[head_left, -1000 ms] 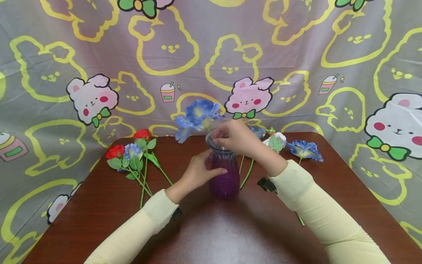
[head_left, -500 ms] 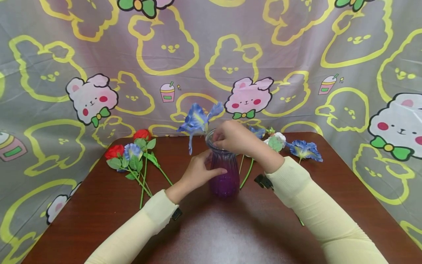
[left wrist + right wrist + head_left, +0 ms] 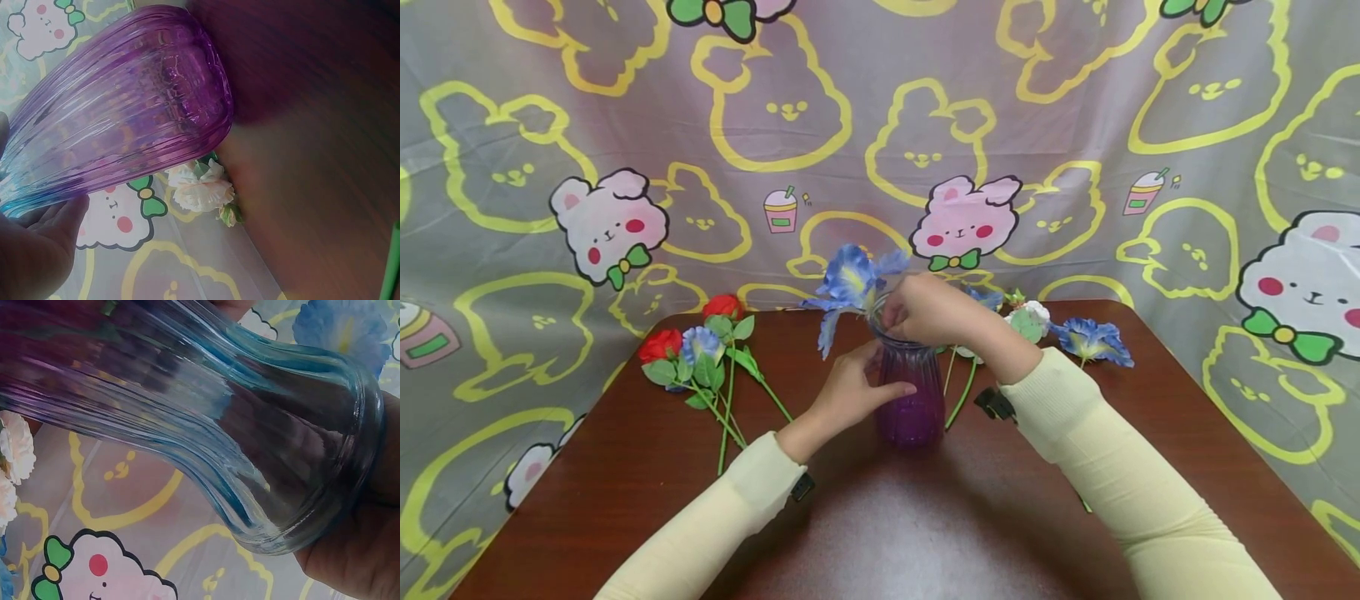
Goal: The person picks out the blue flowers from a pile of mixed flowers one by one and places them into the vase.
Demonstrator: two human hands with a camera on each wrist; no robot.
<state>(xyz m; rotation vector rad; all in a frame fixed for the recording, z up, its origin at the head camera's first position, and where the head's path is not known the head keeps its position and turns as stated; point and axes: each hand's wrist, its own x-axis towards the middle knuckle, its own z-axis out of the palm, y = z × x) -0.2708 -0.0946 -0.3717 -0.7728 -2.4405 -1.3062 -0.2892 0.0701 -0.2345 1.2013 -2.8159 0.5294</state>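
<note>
The purple vase [image 3: 912,400] stands upright near the middle of the table [image 3: 625,467], ribbed glass that goes from purple at the belly to bluish at the neck. A blue flower [image 3: 852,279] sticks out of its mouth, leaning off to the left side of the rim.

The left hand [image 3: 850,392] is wrapped round the left side of the vase's belly, fingers curled against the glass, so the thing is braced. The right hand [image 3: 928,308] sits right on top of the mouth, fingers bent over the rim, and seems to pinch the flower's stem there, though the stem itself is hidden under the fingers, so I can't say for sure.

My take on doing this bit well: keep that left hand firm and low, since glass with a narrow neck tips easily, and feed the stem straight down rather than sideways so the bloom doesn't flop out.

Around it: red roses [image 3: 662,343] with another bluish bloom lie in a bunch on the left, stems pointing toward the front edge. Behind and right of the vase lie a white flower [image 3: 1028,321] and another blue bloom [image 3: 1093,340], with a green stem [image 3: 961,398] running just beside the vase's right side. That one could get knocked. A bunny-print cloth [image 3: 1075,125] hangs behind.
</note>
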